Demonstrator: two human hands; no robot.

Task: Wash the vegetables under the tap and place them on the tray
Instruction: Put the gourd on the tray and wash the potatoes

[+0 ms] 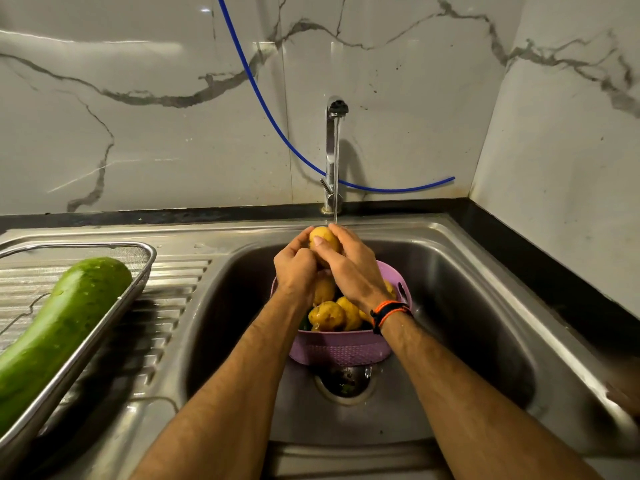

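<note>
- Both hands cup one potato (323, 241) directly under the running tap (335, 114): left hand (294, 268) wraps its near side, right hand (349, 265) curls over the top.
- Judgement: turn the potato through the stream so every face is rinsed, rub with the thumbs, and keep a firm hold, as wet skin should be slippery.
- Held above the purple colander (341, 351) in the sink (485, 306).
- Count: at least three more potatoes (327, 317) visible in the colander, others possibly hidden; one green gourd (65, 317) lying on the tray (138, 271), left of the basin.
</note>
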